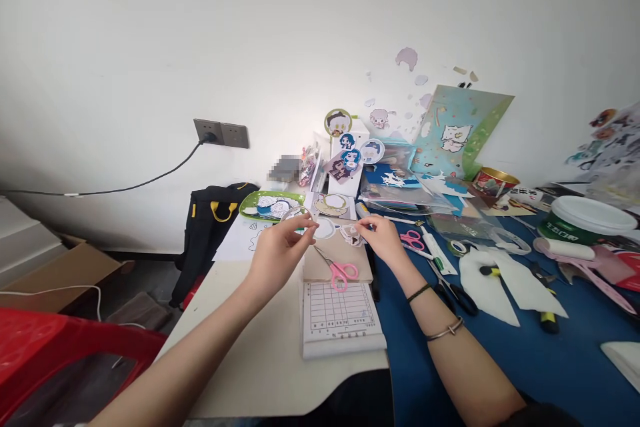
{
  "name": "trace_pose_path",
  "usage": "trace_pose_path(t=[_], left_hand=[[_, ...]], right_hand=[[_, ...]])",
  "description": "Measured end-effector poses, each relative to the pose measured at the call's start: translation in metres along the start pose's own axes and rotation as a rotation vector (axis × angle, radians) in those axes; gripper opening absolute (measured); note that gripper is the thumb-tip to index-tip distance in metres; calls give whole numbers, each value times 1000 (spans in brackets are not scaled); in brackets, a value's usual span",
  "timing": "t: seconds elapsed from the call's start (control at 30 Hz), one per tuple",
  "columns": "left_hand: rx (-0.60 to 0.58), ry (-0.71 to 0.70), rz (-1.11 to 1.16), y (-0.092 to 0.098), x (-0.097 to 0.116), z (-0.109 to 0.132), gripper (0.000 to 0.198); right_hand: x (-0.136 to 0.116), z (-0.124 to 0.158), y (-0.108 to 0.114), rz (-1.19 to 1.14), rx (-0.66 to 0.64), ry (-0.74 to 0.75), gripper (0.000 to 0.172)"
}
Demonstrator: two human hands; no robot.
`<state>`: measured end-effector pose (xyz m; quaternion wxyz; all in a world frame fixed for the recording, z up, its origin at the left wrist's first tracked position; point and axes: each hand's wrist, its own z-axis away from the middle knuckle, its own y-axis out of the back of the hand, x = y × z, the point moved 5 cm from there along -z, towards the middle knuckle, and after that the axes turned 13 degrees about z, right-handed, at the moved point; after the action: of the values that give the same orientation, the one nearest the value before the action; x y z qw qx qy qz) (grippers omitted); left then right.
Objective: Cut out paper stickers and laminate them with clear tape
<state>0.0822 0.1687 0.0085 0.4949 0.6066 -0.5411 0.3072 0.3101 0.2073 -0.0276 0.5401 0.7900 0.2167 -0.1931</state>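
Note:
My left hand is closed in a pinch, with a pale ring, like a roll of clear tape, showing behind its fingers. Thumb and fingertips of my right hand are pressed together at the edge of a small printed paper cutout. Between the hands lies a white round piece. Pink-handled scissors rest just below on a brown cardboard pad. Closer to me is a ruled receipt pad.
A green tray of paper cutouts stands at the back left. On the blue tabletop are black-handled scissors, a white tube, white sheets and a green-and-white tub. A red stool stands left.

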Motion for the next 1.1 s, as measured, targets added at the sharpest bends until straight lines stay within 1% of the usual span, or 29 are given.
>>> trace_pose_path(t=[0.13,0.23,0.3,0.37,0.43,0.5,0.57,0.67,0.7,0.77,0.83,0.9,0.97,1.03,1.1], left_hand=[[2,-56,-38,0,-1,-1,26],[13,-51,-70,1,-1,-1,25],[12,-46,-90,0,1,-1,24],[6,-35,-85,0,2,0,22],[-10,-17,-22,-1,3,0,18],[-29,1,98,-2,4,0,14],[-49,8,218,-5,5,2,14],[-79,-19,290,-12,8,6,17],[-95,-41,290,-16,10,8,16],[-130,-90,276,-22,13,12,10],[-155,-140,239,-27,14,14,5],[-147,-215,163,-28,13,14,5],[-107,-327,33,-24,9,10,9],[-73,-420,-187,-20,0,2,14],[-137,-431,-453,-19,-18,-8,32]], right_hand=[[2,0,-16,97,-1,16,11],[-1,1,-18,127,17,38,5],[-3,2,-14,124,43,50,5],[-7,4,-7,103,80,56,9],[-14,8,2,61,112,63,16],[-25,15,8,3,110,78,22],[-39,23,8,-125,34,109,24],[-63,36,1,-463,-160,158,23],[-69,39,-2,-528,-197,168,22],[-78,42,-5,-603,-226,183,19],[-79,42,-7,-680,-239,165,17],[-72,38,-5,-769,-219,86,18],[-59,33,1,-844,-125,-6,20],[-46,28,11,-886,9,-50,22],[-36,24,18,-909,91,-55,23]])
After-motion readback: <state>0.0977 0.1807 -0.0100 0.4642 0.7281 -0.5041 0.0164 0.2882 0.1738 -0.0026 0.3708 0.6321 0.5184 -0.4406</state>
